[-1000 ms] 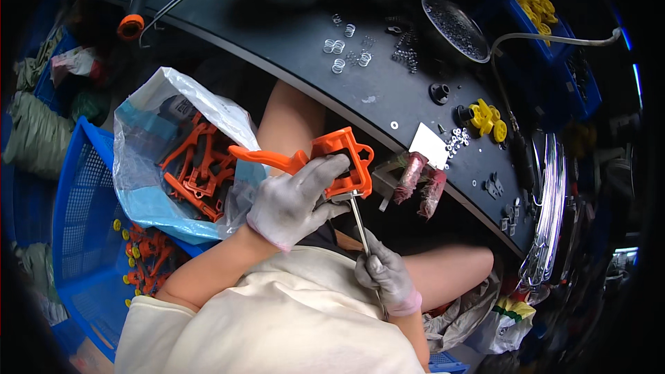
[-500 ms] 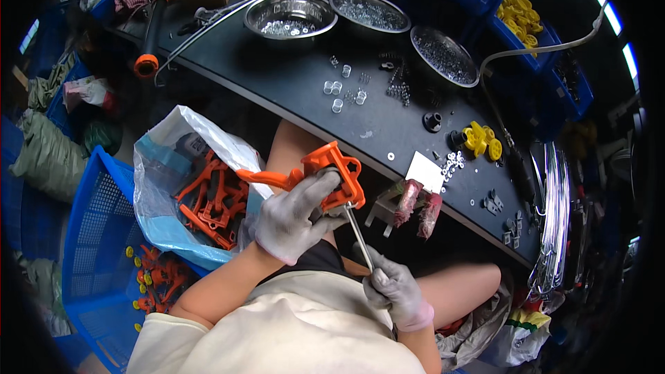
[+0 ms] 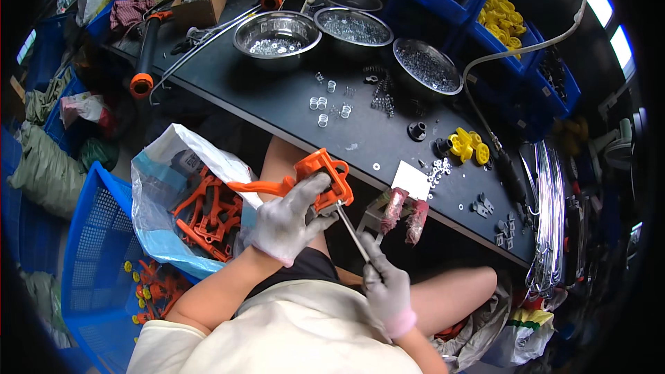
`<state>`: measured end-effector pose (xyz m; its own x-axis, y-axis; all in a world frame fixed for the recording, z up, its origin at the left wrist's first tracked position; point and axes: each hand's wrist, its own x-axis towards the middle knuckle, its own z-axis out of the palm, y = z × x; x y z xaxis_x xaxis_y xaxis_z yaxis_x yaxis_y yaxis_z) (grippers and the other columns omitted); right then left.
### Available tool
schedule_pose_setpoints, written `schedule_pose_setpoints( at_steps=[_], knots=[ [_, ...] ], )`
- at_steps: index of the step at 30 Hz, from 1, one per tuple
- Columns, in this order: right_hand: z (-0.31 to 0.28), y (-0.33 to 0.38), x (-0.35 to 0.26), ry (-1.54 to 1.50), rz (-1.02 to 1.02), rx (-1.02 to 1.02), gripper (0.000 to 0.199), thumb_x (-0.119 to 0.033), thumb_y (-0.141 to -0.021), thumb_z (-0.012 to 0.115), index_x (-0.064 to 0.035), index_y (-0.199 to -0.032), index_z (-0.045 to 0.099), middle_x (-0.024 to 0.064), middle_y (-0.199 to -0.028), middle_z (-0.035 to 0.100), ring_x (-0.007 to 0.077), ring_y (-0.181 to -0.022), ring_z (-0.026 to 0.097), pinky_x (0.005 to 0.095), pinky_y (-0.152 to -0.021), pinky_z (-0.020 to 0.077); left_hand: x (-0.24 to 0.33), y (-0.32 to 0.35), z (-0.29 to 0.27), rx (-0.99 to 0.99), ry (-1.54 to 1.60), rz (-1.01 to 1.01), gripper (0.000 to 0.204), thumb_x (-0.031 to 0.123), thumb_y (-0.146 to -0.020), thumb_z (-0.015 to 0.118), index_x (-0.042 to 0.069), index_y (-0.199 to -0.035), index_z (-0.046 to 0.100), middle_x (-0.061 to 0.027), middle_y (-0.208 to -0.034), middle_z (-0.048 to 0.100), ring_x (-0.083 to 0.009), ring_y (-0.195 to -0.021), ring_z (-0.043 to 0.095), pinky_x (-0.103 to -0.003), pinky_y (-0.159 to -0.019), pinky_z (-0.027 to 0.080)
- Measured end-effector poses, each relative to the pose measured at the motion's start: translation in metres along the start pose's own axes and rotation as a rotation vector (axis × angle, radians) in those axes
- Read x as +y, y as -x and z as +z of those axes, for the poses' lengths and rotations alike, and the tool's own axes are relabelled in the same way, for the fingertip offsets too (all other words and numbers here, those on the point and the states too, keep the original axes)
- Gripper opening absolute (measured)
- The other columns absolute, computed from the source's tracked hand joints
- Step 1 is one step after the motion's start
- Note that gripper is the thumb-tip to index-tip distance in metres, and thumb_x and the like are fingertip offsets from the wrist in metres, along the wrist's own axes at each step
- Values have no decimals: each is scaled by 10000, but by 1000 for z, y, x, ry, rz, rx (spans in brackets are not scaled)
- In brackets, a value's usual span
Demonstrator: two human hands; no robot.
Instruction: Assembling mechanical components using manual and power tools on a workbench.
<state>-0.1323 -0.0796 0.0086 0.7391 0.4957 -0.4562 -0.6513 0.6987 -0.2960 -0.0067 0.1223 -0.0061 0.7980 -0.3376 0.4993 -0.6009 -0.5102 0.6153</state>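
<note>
My gloved left hand (image 3: 282,227) is closed around an orange plastic bracket with a long handle (image 3: 320,165), held above my lap near the table's edge. Its frame end faces the table, and the handle points left. In my gloved right hand (image 3: 388,289) is a thin metal rod (image 3: 352,230), fingers wrapped on its lower part. The rod's upper end meets the underside of the orange bracket; whether it is inserted or only touching, I cannot tell. To the left, an open white and blue bag (image 3: 156,225) holds several similar orange parts (image 3: 208,211).
On the dark table (image 3: 277,97) stand metal bowls (image 3: 277,21) of small hardware, with springs (image 3: 318,102), yellow wheels (image 3: 460,144) and white washers (image 3: 438,170). A small stand with pink-wrapped posts (image 3: 393,209) is at its edge. A blue basket (image 3: 97,256) sits left; long metal rods (image 3: 547,215) hang right.
The whole view has shifted, so the table's things appear lower and further left. My right hand has turned, its fingers now lying further along the rod. My left hand keeps its hold on the orange bracket.
</note>
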Motion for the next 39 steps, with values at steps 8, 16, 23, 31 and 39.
schedule_pose_setpoints(
  at_steps=[8, 16, 23, 31, 39],
  knots=[
    [-6, -5, 7, -32, 5, -97, 525, -229, -952, 579, -121, -1435, 406, -34, -601, 377, 63, -479, 343, 197, -459, 283, 1, -8, -4, 23, 50, 67, 647, 173, -652, 830, 116, -1221, 528, -107, -1063, 664, -271, -758, 679, -357, -661, 556],
    [4, -16, 24, 1149, -678, 479, 431, -61, -939, 491, -57, -1370, 492, -44, -584, 403, 52, -461, 338, 205, -431, 307, 5, 2, 5, -82, 6, 93, 636, 233, -671, 825, 124, -1231, 545, -98, -1094, 667, -250, -731, 677, -321, -657, 557],
    [7, -25, 16, 1115, -734, 455, 431, -230, -990, 478, -28, -1371, 468, -16, -734, 531, 103, -547, 403, 228, -524, 384, 17, 11, 20, -145, -10, 150, 651, 252, -714, 775, 172, -1297, 495, -81, -1093, 655, -262, -686, 675, -346, -551, 543],
    [88, 4, -48, 1105, -942, 435, 184, -119, -982, 486, 19, -943, 601, -16, -613, 520, 57, -511, 418, 228, -478, 361, 80, -60, -26, 39, -150, 432, 662, 318, -725, 743, 159, -1325, 515, -45, -1100, 651, -177, -516, 596, -291, -480, 496],
    [113, 29, -78, 768, -1117, 196, 336, -354, -973, 544, -39, -856, 551, -27, -648, 471, 34, -492, 390, 180, -447, 277, 79, -103, -84, 340, 528, 629, 707, 239, -641, 826, 52, -1240, 502, -145, -1184, 595, -277, -966, 634, -368, -864, 519]
  ],
)
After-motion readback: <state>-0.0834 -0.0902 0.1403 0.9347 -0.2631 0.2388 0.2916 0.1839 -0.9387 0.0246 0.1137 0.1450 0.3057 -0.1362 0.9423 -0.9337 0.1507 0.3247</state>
